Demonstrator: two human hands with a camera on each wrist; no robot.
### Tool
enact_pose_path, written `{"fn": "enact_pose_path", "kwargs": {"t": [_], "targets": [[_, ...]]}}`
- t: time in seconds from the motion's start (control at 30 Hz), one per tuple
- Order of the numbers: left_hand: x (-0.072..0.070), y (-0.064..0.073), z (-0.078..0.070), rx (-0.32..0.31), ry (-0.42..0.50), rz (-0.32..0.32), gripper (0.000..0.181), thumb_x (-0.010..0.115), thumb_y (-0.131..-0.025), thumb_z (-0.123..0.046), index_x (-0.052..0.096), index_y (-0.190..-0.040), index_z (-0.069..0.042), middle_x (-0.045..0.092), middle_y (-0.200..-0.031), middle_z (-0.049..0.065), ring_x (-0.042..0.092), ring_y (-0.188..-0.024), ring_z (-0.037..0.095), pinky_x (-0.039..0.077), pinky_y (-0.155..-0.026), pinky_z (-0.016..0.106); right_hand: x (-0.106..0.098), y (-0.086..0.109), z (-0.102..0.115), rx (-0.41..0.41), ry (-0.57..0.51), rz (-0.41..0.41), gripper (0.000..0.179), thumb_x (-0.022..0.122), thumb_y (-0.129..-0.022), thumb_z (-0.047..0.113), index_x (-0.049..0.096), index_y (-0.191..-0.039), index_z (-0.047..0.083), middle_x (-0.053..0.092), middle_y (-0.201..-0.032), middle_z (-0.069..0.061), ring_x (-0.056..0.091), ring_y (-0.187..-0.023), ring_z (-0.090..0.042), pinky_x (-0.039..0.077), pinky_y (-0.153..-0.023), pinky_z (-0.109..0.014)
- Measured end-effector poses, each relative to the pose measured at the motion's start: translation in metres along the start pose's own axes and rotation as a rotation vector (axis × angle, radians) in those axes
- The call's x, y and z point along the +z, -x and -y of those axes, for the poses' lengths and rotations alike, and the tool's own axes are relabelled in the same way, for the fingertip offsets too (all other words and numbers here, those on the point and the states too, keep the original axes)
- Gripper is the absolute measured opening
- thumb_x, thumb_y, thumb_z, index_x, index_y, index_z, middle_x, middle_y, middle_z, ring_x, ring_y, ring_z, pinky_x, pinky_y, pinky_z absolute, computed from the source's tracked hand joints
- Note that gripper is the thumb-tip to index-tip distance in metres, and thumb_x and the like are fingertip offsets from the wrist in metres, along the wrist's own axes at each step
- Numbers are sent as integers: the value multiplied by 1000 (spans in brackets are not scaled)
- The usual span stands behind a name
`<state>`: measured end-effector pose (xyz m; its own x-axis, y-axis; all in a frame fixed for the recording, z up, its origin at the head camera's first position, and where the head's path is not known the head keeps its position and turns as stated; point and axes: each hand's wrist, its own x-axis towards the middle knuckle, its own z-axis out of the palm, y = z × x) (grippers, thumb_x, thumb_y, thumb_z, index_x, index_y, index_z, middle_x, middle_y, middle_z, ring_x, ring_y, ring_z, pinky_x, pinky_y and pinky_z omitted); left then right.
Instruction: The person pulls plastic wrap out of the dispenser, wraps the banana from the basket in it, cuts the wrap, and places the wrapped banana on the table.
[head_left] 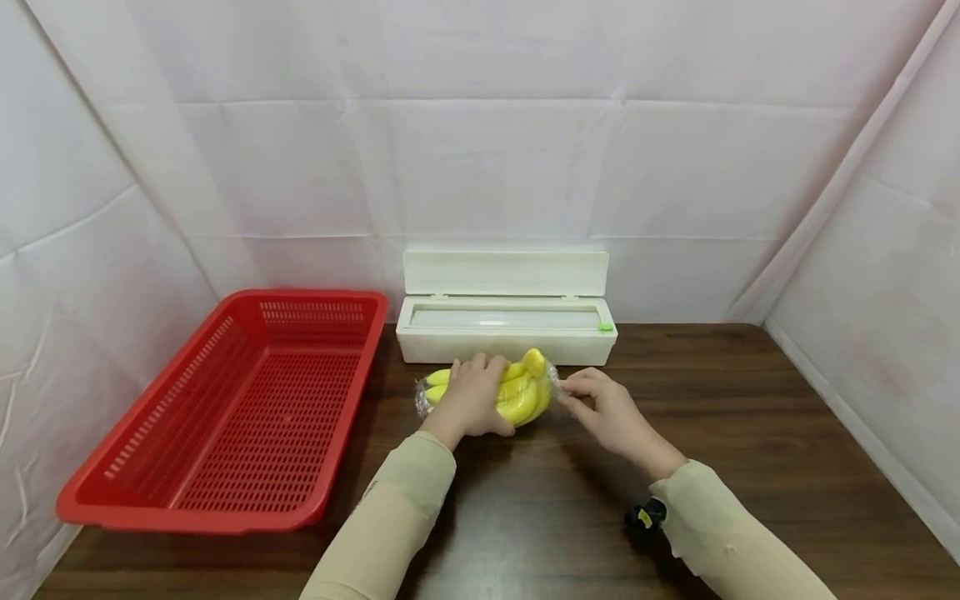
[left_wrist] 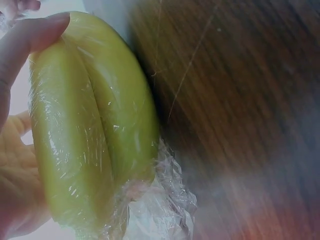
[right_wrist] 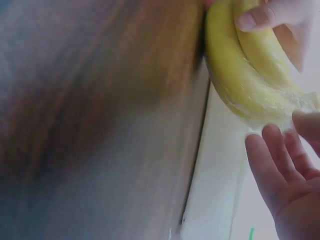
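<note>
A bunch of yellow bananas point(head_left: 521, 402), wrapped in clear cling film, lies just in front of the white box. My left hand point(head_left: 474, 395) grips the bunch from above; in the left wrist view its thumb point(left_wrist: 47, 31) lies along one wrapped banana point(left_wrist: 75, 140). Crumpled cling film point(left_wrist: 162, 205) bunches up at the tips. At the stem end, my right hand point(head_left: 609, 414) pinches the loose film point(head_left: 553, 380) between thumb and fingers. The right wrist view has those fingers point(right_wrist: 277, 160) close under the stem end of the bananas point(right_wrist: 245, 85).
Behind the bananas stands a white cling film dispenser box point(head_left: 506, 348), its lid point(head_left: 506, 273) raised, a roll point(head_left: 506, 319) inside and a green slider point(head_left: 605, 327) at the right. A red plastic basket point(head_left: 341, 467) sits at the left of the dark wooden table point(head_left: 540, 517). White cloth point(head_left: 487, 167) hangs around.
</note>
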<state>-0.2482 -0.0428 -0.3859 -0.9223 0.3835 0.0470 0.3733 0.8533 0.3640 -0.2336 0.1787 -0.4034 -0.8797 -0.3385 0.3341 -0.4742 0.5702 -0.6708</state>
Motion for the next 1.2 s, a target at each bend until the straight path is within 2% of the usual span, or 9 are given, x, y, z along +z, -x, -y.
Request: {"fn": "enact_pose_path", "kwargs": {"t": [0.17,0.33,0.43,0.53,0.67,0.77,0.93,1.2], "targets": [[0,-1,-1,7,10,15,88,86,-63,-34,42,-136,-11,47,-125,12,44,-123,33,17,-113,57,-5,-1,-5,63,-97,66,23,57,-93,8,67,-113,1,59,-109,-15,64,-84,-28,55,-69,-26],[-2,-2,2,23,4,-3,88,87,-62,-34,43,-135,-11,48,-124,12,46,-121,32,19,-112,57,-8,-10,-8,127,-185,95,25,52,-97,11,62,-114,-4,59,-113,-23,62,-94,-38,57,-73,-37],[-4,-2,3,29,2,-12,88,87,-62,-34,43,-134,-11,49,-123,12,46,-121,31,20,-112,57,-8,-17,-10,160,-262,137,27,48,-99,14,59,-114,-6,55,-116,-25,58,-103,-41,56,-76,-39],[-5,-2,4,28,3,-8,87,87,-62,-34,43,-134,-11,49,-122,12,45,-121,31,20,-112,57,-6,-22,-10,167,-317,184,27,46,-100,15,56,-113,-6,52,-116,-24,56,-104,-39,56,-76,-36],[-5,-1,3,28,3,0,87,87,-62,-34,43,-134,-12,49,-122,12,45,-121,30,20,-112,56,-4,-22,-7,173,-374,216,27,54,-96,16,55,-112,-5,54,-113,-20,59,-98,-29,56,-77,-38],[-4,-1,3,25,0,5,87,87,-62,-34,44,-134,-11,49,-122,12,46,-120,30,20,-112,56,-4,-21,-7,162,-414,213,29,59,-93,16,56,-112,-5,55,-114,-21,61,-97,-26,56,-78,-41],[-6,-1,2,18,-2,13,88,87,-62,-34,43,-135,-11,49,-122,12,47,-120,31,20,-113,55,-5,-23,-10,180,-459,201,28,51,-97,14,52,-116,-7,54,-114,-22,60,-97,-23,56,-79,-39],[-3,-4,2,28,-8,10,89,87,-61,-36,43,-135,-11,50,-123,12,47,-120,30,21,-113,53,3,-32,-16,255,-510,82,24,53,-96,9,49,-114,-5,59,-96,-6,62,-79,-12,57,-75,-40]]}}
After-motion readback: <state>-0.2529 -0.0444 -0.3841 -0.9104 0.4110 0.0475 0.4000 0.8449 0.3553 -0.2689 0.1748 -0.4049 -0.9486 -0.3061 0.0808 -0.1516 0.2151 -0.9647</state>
